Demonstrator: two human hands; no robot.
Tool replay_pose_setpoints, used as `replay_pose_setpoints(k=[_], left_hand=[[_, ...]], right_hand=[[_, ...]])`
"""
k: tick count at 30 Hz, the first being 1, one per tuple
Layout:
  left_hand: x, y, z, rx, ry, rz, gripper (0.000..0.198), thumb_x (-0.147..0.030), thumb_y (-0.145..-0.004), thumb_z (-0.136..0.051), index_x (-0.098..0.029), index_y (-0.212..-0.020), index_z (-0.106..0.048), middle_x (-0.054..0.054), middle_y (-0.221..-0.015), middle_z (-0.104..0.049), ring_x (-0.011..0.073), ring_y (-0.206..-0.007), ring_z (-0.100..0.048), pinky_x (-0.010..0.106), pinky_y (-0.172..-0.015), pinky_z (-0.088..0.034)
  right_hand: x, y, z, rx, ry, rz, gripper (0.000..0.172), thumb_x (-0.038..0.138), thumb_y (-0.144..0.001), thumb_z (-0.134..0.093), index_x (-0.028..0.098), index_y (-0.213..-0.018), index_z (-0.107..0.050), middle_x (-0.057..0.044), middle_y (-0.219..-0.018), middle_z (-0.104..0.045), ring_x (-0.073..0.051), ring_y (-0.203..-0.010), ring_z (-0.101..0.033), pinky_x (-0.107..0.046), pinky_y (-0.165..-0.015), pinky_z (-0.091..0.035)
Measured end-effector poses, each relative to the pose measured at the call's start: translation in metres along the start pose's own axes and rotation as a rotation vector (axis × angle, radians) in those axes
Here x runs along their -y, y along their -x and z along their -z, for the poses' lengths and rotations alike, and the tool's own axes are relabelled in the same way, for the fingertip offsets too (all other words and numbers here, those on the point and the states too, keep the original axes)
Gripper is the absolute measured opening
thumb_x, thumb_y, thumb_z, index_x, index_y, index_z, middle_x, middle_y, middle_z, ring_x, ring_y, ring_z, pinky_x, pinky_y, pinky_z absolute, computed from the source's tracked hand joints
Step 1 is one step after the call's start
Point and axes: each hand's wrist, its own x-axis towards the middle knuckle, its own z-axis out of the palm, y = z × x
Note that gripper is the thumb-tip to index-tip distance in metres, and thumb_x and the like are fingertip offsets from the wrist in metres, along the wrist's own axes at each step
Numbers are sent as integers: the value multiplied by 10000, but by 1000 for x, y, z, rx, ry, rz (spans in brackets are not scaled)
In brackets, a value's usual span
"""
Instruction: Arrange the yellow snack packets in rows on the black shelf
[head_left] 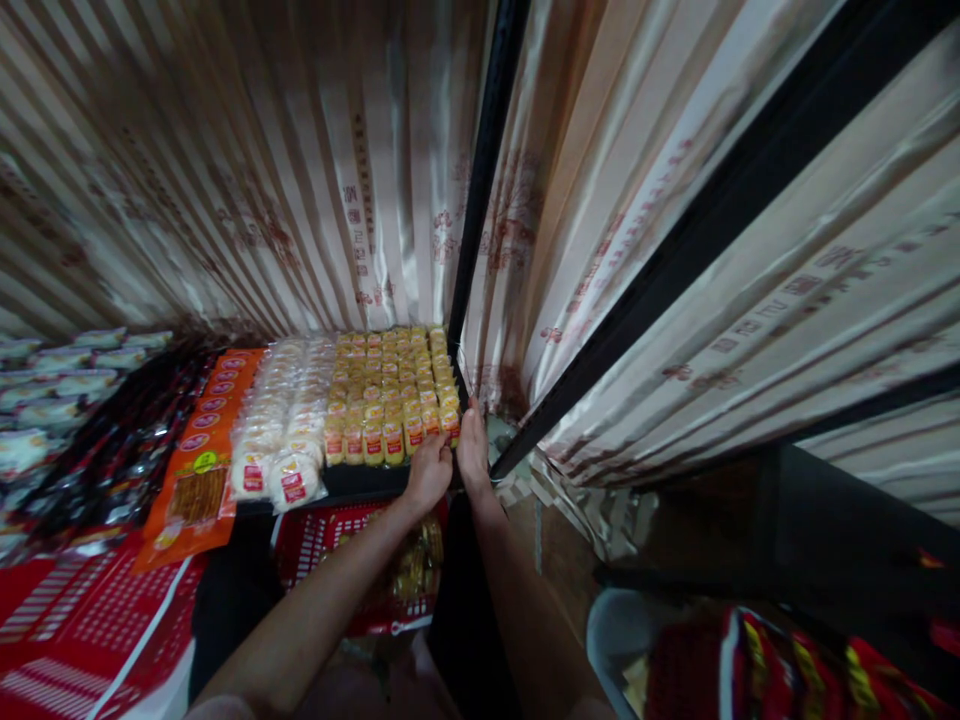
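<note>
Through the head view, I am looking down at two bare hands working near the middle of the frame. The yellow packets [394, 395] are standing in tight rows on a dark shelf [360, 482], their red-labelled ends facing front, probably so that the rows are reading neatly. My left hand [430, 472] is meeting their lower right corner with bent fingers; I cannot tell whether its grip is closing on a packet or only touching the front. My right hand [472, 448] is holding nothing: its grip is released, fingers stretched flat along the right end of the block. I am judging that this flat palm is serving as a side guard, squaring the last row. The packets are thus lying just above and ahead of the left grip, and directly left of the right one. White packets [300, 440] are standing beside them, with an orange bag [214, 430] further left. Below the shelf, a red basket [300, 545] is holding more packets, partly hidden behind the left forearm.
</note>
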Motion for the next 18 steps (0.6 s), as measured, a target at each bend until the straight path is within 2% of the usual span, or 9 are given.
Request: replay_pose_setpoints(k=[5,10,13,18], left_hand=[[5,-3,1,5,37,-7,381,-53,-767,-388,-120,-1040,-646,95,-1049,-653,183,-1007,-585,338,-962,-434],[11,-7,2,7,95,-16,429,-23,-730,-386,-105,-1066,-640,108,-1078,-649,183,-1024,-580,338,-988,-417],[13,-7,1,7,130,-14,456,-17,-727,-382,-123,-1095,-628,96,-1086,-649,172,-1015,-581,340,-972,-437],[14,-4,1,15,153,20,431,-39,-748,-387,-149,-1089,-627,79,-1035,-656,156,-948,-599,353,-926,-480]], right_hand=[[-2,-9,-14,123,-64,-26,646,536,-907,-153,159,-1410,-302,-68,-1492,-259,-159,-1389,-182,-385,-1154,-101],[-4,-6,-18,163,-91,-59,685,573,-894,-146,153,-1420,-275,-62,-1505,-216,-165,-1394,-165,-384,-1153,-93],[-4,-9,-15,140,-109,-92,675,572,-897,-157,159,-1411,-303,-69,-1492,-253,-175,-1381,-215,-376,-1144,-137],[2,-30,-12,20,-31,-111,689,566,-898,-163,111,-1362,-394,-106,-1447,-347,-177,-1364,-260,-356,-1140,-138]])
